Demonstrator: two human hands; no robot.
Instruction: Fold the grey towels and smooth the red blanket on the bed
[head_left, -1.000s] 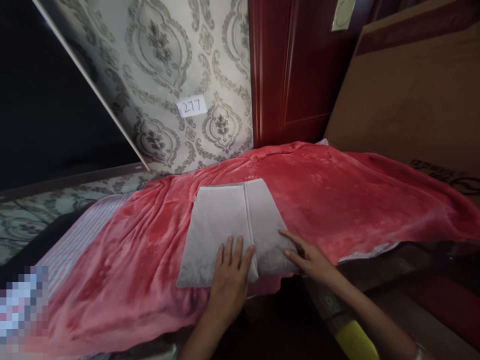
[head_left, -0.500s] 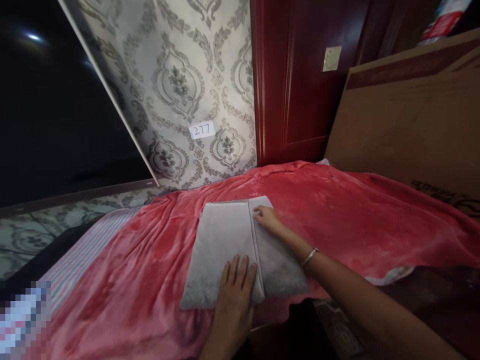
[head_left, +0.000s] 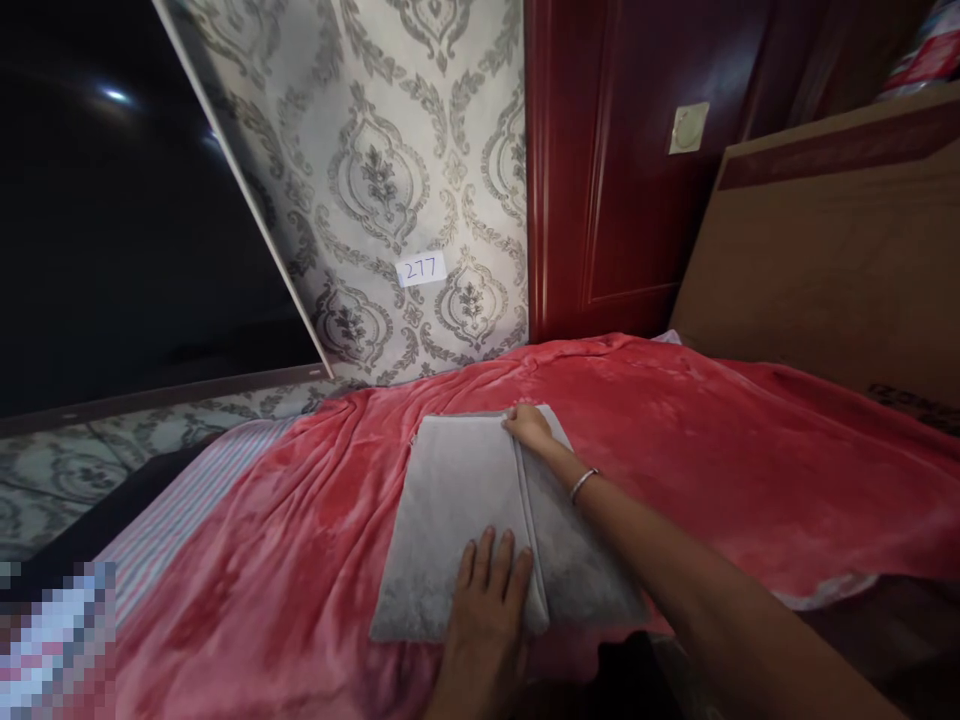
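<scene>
A folded grey plush cloth (head_left: pixel 442 510) lies flat on the red blanket (head_left: pixel 675 440), with a raised seam or folded edge running down it right of its middle. My left hand (head_left: pixel 491 590) rests flat on the lower part of the cloth, fingers stretched forward and slightly apart. At the cloth's far edge, beside the top of the seam, my right hand (head_left: pixel 527 425) has its fingers closed in a pinch on the cloth. A bracelet (head_left: pixel 583 485) circles my right wrist. Part of the cloth's right side is hidden under my right forearm.
Behind the blanket rises a patterned wall (head_left: pixel 382 180) with a paper label (head_left: pixel 421 268) reading 277. A dark screen (head_left: pixel 135 220) stands at the left. A dark red wooden panel (head_left: pixel 630 180) and a large cardboard box (head_left: pixel 840 250) bound the right. Striped fabric (head_left: pixel 202 480) shows at left.
My right hand has moved slightly to the cloth's far edge at the seam. My left hand keeps its place on the cloth. The whole view has shifted a little.
</scene>
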